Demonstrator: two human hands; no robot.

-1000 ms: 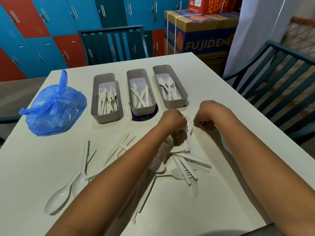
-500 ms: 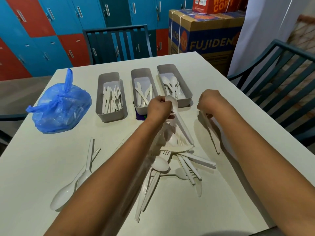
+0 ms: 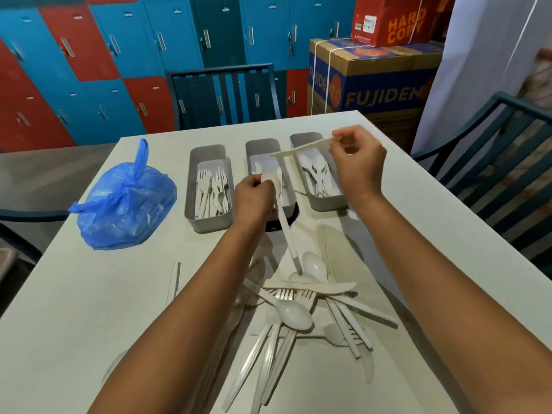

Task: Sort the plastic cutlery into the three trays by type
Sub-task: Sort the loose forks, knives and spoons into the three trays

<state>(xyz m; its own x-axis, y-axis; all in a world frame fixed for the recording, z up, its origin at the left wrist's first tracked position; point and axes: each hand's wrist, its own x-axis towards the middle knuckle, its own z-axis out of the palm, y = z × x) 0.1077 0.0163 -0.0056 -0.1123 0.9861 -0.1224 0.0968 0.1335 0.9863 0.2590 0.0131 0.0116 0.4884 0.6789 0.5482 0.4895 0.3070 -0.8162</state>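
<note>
Three grey trays stand in a row on the white table: the left tray (image 3: 191,180) holds forks, the middle tray (image 3: 263,144) knives, the right tray (image 3: 304,138) spoons. My left hand (image 3: 254,201) grips a white spoon (image 3: 286,231) by its bowl in front of the middle tray, handle slanting down toward the pile. My right hand (image 3: 358,162) pinches a white knife (image 3: 301,149) by one end and holds it level above the middle and right trays. A loose pile of white cutlery (image 3: 301,309) lies near the table's front.
A knotted blue plastic bag (image 3: 125,204) sits left of the trays. More white pieces (image 3: 174,282) lie at the left, partly behind my left arm. Dark blue chairs stand at the far side (image 3: 221,94) and at the right (image 3: 490,162). Cardboard boxes (image 3: 376,88) stand beyond the table.
Both hands rose from the pile toward the trays. The left brought up a spoon. The right lifted a knife off the table and now holds it above the trays.
</note>
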